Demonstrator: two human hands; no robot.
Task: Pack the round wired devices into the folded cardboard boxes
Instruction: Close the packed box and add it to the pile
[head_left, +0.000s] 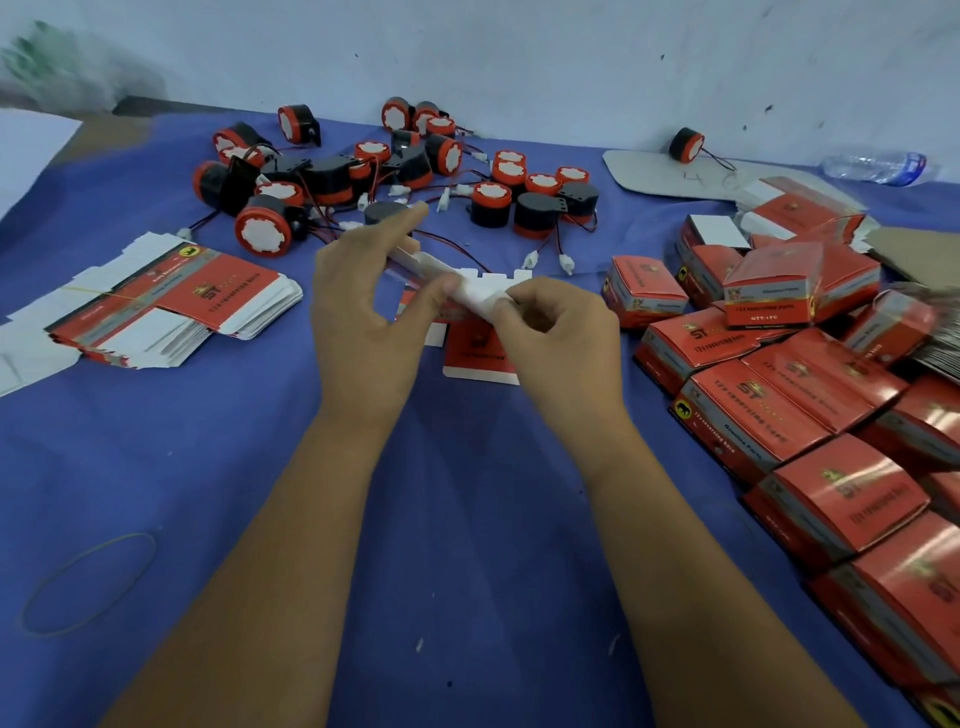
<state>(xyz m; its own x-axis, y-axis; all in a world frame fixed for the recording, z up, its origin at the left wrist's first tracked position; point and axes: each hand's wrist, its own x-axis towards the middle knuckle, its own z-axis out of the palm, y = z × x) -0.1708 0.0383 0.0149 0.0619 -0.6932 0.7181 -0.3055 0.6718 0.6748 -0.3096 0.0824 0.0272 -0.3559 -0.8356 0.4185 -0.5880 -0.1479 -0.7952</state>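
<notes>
Cardboard box blank (467, 291), unfolded, was pinched by both left hand (363, 306) and right hand (556, 332) above the blue table (208, 467) (round wired devices (395, 171) lay beyond, unpacked).

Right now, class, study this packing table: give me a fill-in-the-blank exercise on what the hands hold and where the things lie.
1. Both hands, left hand and right hand, hold one unfolded red-and-white cardboard box that is still ____.
2. The stack of flat box blanks lies on the person's ____ side.
3. The round black-and-red wired devices lie on a ____ cloth.

Missing words: empty; left; blue
</notes>
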